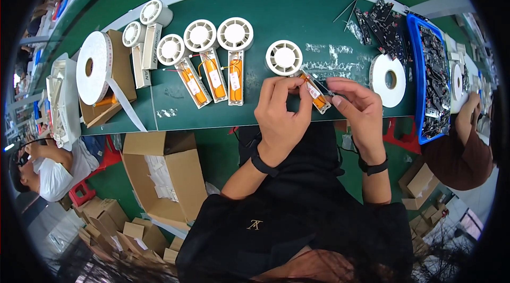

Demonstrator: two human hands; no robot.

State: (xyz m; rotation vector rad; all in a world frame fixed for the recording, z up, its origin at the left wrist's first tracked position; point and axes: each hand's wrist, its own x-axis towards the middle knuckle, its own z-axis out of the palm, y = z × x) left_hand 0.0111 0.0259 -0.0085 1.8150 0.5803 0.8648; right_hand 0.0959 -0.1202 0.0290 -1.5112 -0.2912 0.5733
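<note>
A white handheld fan (284, 58) lies on the green bench with its handle uncovered, showing an orange battery (319, 101) with a white label. My left hand (284, 116) is closed, thumb and forefinger pinching at the upper end of that handle, beside the fan head. What lies between the fingertips is mostly hidden. On the handle's other side my right hand (361, 110) is curled, thumb and fingers around a small dark, thin part (330, 93) whose kind I cannot make out. To the left lie three similar fans (235, 35) with uncovered handles, batteries and thin wires.
Two more fans (155, 13) with white handles lie farther left, beside a label roll (94, 65) and a cardboard box (123, 65). Rightward are another white roll (391, 78), a pile of black circuit boards (383, 25) and a blue tray (416, 78). Co-workers sit on both sides.
</note>
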